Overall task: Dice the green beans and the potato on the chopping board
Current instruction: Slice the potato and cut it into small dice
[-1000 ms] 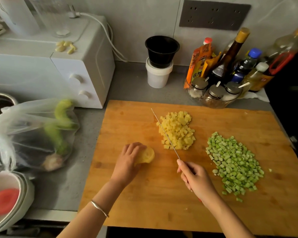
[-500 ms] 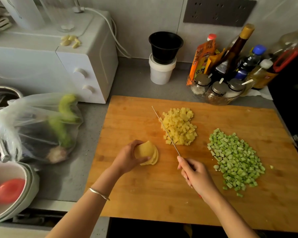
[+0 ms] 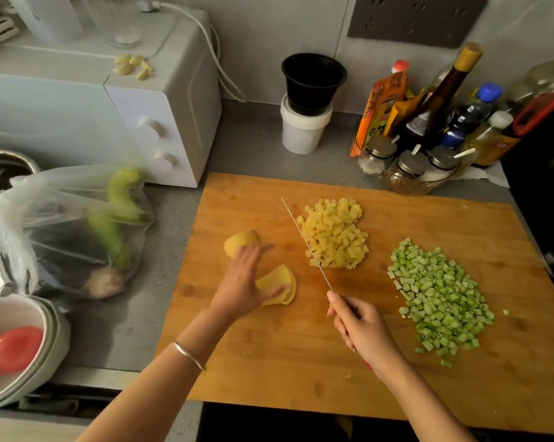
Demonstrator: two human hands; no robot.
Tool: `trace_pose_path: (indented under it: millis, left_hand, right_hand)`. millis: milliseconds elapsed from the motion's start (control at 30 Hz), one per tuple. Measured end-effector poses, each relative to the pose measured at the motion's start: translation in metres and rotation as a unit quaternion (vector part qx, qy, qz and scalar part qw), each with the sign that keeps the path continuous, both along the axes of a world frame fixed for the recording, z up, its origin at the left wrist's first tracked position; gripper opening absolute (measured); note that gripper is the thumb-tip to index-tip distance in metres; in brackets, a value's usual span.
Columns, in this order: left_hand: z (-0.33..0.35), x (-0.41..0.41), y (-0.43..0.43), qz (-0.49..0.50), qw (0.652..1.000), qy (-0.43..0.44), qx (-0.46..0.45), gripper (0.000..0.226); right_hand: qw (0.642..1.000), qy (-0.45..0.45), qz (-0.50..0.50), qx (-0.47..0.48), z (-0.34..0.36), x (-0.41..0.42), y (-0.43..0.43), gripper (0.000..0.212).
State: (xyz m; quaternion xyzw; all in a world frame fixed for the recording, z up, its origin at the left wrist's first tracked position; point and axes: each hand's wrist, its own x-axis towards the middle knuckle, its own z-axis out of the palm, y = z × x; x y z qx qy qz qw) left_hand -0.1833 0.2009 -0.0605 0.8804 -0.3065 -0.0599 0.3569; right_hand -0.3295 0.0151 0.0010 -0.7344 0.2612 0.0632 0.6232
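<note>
Left hand (image 3: 245, 282) lies open, fingers spread: fingertips on the uncut potato piece (image 3: 241, 241), thumb on the stacked potato slices (image 3: 280, 283). Right hand (image 3: 363, 327) grips the knife (image 3: 304, 240), whose blade points away and leftward beside the diced potato (image 3: 334, 234). The slices lie just left of the blade. Diced green beans (image 3: 438, 298) sit at the right of the chopping board (image 3: 285, 362). A plastic bag (image 3: 62, 218) on the table (image 3: 170, 266) holds green vegetables.

Light: dim, warm, indoor. I see it fullest on the chopping board (image 3: 428, 218) and the white microwave (image 3: 160, 100), sinking to near black at the right and bottom edges.
Shadow: soft, on the counter (image 3: 135, 330) by the plastic bag (image 3: 62, 218).
Blur: left hand (image 3: 247, 282) motion-smeared; right hand (image 3: 361, 327) and knife (image 3: 304, 237) sharper.
Distortion: wide-angle bowing at the edges.
</note>
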Motion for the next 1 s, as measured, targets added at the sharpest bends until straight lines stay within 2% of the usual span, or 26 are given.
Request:
trace_pose_path:
  millis: [67,200,333,433,500,567,667,767,833,900,1000]
  left_hand:
    - [-0.01,-0.015,-0.006,-0.06,0.996,0.047,0.035,0.089]
    - [-0.026,-0.024,-0.014,-0.013,0.998,0.053,0.032,0.084]
    - [-0.025,-0.037,-0.029,-0.103,0.993,0.045,0.031,0.079]
    - [-0.023,-0.034,-0.032,-0.152,0.987,0.034,0.045,0.083]
    - [-0.023,-0.034,-0.028,-0.132,0.988,0.04,0.073,0.091]
    - [-0.024,-0.039,-0.027,-0.068,0.988,0.012,0.135,0.096]
    - [-0.025,-0.049,-0.034,-0.051,0.973,-0.025,0.222,0.087]
    - [-0.023,-0.042,-0.037,-0.136,0.976,0.003,0.168,0.075]
    - [-0.021,-0.035,-0.033,-0.192,0.973,0.037,0.121,0.082]
    - [-0.018,-0.036,-0.026,-0.163,0.98,0.057,0.097,0.101]
    - [-0.018,-0.058,-0.026,-0.028,0.993,-0.013,0.116,0.107]
  right_hand:
    - [1.0,0.004,0.001,0.0,-0.001,0.0,0.0,0.052]
    - [1.0,0.016,0.001,0.014,-0.003,-0.002,-0.001,0.049]
    - [1.0,0.023,0.003,0.017,-0.003,-0.007,-0.006,0.05]
    - [1.0,0.026,0.0,0.017,-0.003,-0.012,-0.015,0.054]
    - [0.999,0.033,0.002,0.02,-0.003,-0.015,-0.021,0.053]
    - [0.999,0.039,0.009,0.024,-0.002,-0.016,-0.025,0.052]
    - [0.998,0.051,0.031,0.014,-0.003,-0.016,-0.031,0.056]
    - [0.997,0.061,0.047,0.003,-0.005,-0.019,-0.036,0.058]
    - [0.996,0.066,0.055,0.006,-0.005,-0.022,-0.039,0.055]
    - [0.995,0.073,0.06,0.01,-0.005,-0.025,-0.04,0.053]
    - [0.994,0.089,0.059,0.016,-0.007,-0.03,-0.038,0.053]
